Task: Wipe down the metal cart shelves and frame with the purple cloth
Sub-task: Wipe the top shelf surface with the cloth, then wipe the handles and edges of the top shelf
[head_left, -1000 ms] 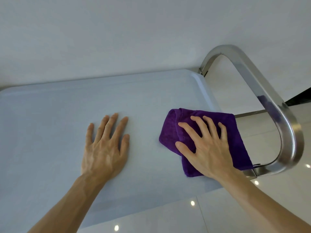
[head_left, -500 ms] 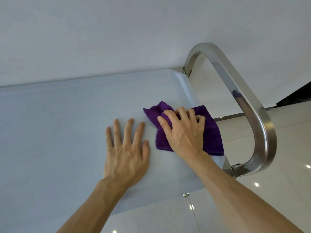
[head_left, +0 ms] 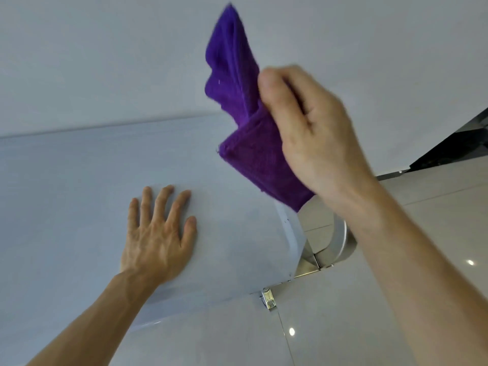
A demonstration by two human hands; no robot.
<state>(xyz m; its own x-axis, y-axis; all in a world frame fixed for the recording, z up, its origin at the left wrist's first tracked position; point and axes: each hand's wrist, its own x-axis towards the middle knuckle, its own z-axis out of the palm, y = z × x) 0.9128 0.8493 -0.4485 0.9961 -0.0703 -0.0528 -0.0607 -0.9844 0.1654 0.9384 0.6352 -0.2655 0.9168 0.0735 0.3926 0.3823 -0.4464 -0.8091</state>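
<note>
Pale cart shelf (head_left: 79, 180) lies under flat, open left hand (head_left: 155, 239), while right hand (head_left: 314, 133) pinches purple cloth (head_left: 237, 101) lifted above shelf's right end, w/ frame handle (head_left: 340, 239) prob. nearest, below that wrist.

behind everything you have a plain white wall (head_left: 105, 62) filling the upper part of the view. below and to your right lies a glossy pale tiled floor (head_left: 343, 326) with small bright light reflections (head_left: 291, 331) on it. at the far right edge you see a dark strip (head_left: 454, 146) where wall and floor meet.
</note>
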